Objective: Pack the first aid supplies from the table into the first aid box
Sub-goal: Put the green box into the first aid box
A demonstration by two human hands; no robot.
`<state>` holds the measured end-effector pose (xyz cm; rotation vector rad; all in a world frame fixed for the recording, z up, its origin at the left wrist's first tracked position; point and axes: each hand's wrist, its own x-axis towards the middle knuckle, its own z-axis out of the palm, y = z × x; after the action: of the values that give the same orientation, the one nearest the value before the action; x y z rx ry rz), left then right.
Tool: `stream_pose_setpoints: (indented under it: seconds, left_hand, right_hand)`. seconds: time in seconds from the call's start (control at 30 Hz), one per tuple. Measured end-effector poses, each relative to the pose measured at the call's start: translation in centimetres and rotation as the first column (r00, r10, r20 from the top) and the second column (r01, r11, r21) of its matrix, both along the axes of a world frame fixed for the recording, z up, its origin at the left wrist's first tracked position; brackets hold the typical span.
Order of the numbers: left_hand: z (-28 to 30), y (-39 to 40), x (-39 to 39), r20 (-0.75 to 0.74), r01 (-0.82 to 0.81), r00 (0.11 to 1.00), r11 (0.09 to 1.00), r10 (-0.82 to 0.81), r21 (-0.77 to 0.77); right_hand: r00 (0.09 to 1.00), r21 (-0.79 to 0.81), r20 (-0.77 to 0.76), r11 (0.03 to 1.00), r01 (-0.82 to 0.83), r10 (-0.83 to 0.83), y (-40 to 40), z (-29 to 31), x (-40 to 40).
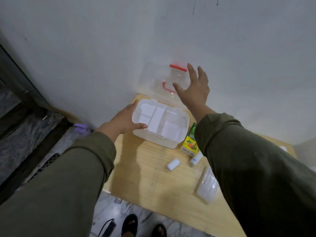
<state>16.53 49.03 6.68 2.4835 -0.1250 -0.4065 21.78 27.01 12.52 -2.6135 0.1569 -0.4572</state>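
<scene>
Two-part white first aid box, clear lid up; left hand gripping rim, right hand spread against lid.

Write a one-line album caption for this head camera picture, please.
Left hand steadies the open first aid box while right hand lifts its clear lid; supplies wait on the table.

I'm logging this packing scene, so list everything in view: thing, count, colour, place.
first aid box: 1, white, far end of table, open, tray inside
lid: 1, clear with red handle and latch, raised toward wall
carton: 1, green and yellow, right of box
tube: 1, white, near carton
gauze roll: 1, white, table middle
plastic packet: 1, clear, right side of table
table: 1, light wood, against wall
left hand: on box's left edge
right hand: open, at lid
</scene>
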Motion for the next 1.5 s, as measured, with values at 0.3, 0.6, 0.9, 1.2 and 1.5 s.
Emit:
stream_pose_setpoints:
  seconds: [0.3, 0.6, 0.9, 1.2, 1.5]
  left_hand:
    - [2.4, -1.6, 0.0, 0.147, 0.099, 0.985, 0.995, -0.096, -0.012]
    - [3.9, -5.2, -2.7, 0.191, 0.217, 0.959, 0.976, -0.21, -0.016]
    - [3.6, -9.9, -6.6, 0.205, 0.241, 0.951, 0.97, -0.231, -0.027]
    - [1.9, -15.4, -9.5, 0.163, 0.218, 0.956, 0.963, -0.244, 0.16]
    - [-1.8, -17.4, -8.0, 0.183, 0.094, 0.971, 0.951, -0.152, 0.294]
  right_hand:
    - [0.998, -0.011, -0.058, 1.0, 0.007, -0.007, 0.1, -1.5, -6.7]
    - [0.989, 0.021, -0.107, 0.994, 0.108, -0.106, -3.0, -2.3, -13.5]
    - [0.984, 0.077, -0.118, 0.986, 0.146, -0.137, -8.3, -2.6, -20.0]
    - [0.978, 0.073, -0.182, 0.99, 0.119, -0.104, -12.6, -4.6, -22.5]
    - [0.951, 0.064, -0.309, 0.998, 0.017, 0.004, -14.3, -6.5, -16.8]
